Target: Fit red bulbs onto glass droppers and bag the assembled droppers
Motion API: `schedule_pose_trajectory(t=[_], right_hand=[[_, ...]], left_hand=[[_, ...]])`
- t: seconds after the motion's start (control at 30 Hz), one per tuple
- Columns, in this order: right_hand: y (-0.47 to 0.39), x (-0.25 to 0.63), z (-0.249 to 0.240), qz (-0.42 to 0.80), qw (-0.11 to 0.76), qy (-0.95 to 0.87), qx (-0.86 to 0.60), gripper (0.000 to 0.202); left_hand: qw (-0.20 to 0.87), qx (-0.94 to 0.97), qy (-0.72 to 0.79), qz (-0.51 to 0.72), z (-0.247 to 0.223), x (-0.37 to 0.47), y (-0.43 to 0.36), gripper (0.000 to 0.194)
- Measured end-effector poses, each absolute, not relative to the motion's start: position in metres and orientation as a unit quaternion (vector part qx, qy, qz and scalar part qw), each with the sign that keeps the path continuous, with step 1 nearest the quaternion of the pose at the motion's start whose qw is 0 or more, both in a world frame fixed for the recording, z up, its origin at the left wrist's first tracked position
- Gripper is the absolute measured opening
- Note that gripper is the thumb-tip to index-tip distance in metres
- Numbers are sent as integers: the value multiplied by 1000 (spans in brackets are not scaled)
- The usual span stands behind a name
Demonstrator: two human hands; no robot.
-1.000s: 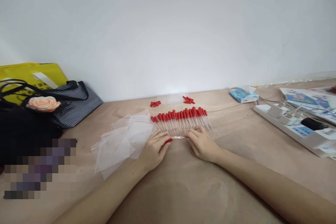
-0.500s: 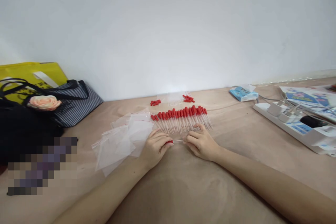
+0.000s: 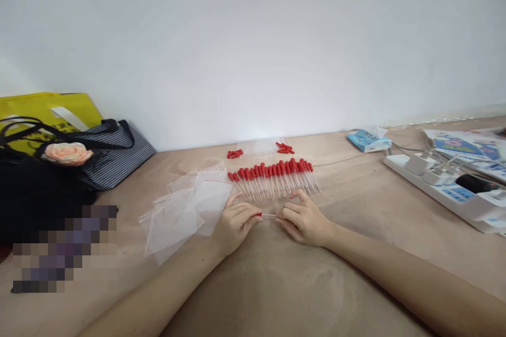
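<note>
My left hand [image 3: 236, 224] pinches a red rubber bulb [image 3: 259, 215], only its end showing past the fingertips. A thin clear dropper tube [image 3: 269, 216] runs from the bulb to my right hand [image 3: 302, 218], whose fingers are closed on its other end. Just beyond both hands lies a row of droppers with red bulbs [image 3: 272, 170] and clear tips pointing toward me. Several flat clear zip bags [image 3: 174, 224] overlap beside my left hand.
By the wall are small piles of loose red bulbs [image 3: 234, 154] and a clear bag with thin tubes [image 3: 259, 150]. A blue tissue pack [image 3: 368, 140] and a white power strip [image 3: 429, 185] stand right; a striped bag [image 3: 114, 160] and yellow bag [image 3: 75, 108] stand left.
The fingers of my left hand have shifted slightly around the bulb, the index finger lifting a little. Both hands stay in nearly the same place with the tube between them.
</note>
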State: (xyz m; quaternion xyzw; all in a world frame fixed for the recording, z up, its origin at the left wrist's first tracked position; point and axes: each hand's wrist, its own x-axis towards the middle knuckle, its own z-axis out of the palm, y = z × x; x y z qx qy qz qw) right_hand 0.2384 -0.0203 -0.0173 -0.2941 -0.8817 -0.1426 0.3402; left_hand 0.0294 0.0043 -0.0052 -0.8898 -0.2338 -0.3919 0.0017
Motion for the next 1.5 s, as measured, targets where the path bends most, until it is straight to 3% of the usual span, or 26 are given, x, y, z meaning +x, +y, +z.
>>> schedule_pose_trajectory(t=[0.43,0.77,0.93,1.2,1.5], right_hand=[[-17,237,-16,-83,330,-892,-298,19],[-16,230,-18,-135,330,-882,-308,24],[-15,233,-16,-118,338,-877,-319,20],[-15,240,-20,-99,319,-880,-339,25],[-16,238,-20,-71,368,-881,-288,21]], left_hand=[[1,-917,-219,-332,-4,31,2,11],[43,-905,-201,-374,-2,31,3,5],[91,-913,-229,-324,-1,27,7,18],[90,-916,-222,-322,-5,24,7,18],[70,-913,-218,-337,-3,29,4,14]])
